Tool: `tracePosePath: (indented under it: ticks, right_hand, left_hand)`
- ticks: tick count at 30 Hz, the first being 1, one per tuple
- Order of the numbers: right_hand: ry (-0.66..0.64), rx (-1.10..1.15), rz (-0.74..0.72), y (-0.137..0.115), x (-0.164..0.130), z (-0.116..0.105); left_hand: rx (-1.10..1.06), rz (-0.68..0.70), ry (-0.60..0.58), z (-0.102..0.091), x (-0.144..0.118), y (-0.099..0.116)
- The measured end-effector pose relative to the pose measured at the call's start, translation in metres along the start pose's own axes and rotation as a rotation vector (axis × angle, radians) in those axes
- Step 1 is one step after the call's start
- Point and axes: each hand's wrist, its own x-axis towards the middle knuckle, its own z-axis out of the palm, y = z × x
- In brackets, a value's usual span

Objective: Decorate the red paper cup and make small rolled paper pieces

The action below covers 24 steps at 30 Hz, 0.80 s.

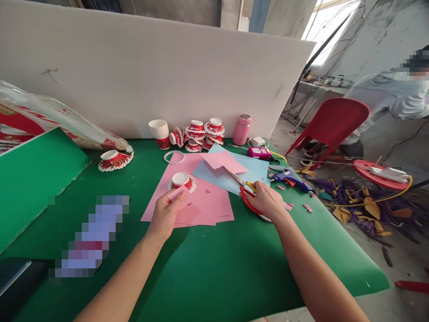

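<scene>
My left hand pinches a small piece of pink paper between thumb and fingers. Just behind it stands a cut paper cup with a red and white fringed rim, on large pink sheets. My right hand is closed at the red and yellow handles of a pair of scissors. The blades point away and left, over a smaller pink sheet that lies on a light blue sheet.
Behind the sheets stand stacked cups, several fringed cups and a pink bottle. A blue glue gun with its cord lies right. At left are a green board and another fringed cup. A person sits beyond.
</scene>
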Motion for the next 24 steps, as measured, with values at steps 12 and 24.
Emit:
tracePosePath:
  ticks: [12, 24]
  right_hand:
    - [0.027, -0.074, -0.075, -0.0027, -0.0036, 0.0033]
    - [-0.010, -0.085, -0.095, 0.0021, -0.0046, -0.0027]
  left_hand:
    - [0.006, 0.007, 0.010, 0.0029, -0.0018, 0.0029]
    - [-0.081, -0.145, 0.119, 0.0068, -0.0046, 0.0082]
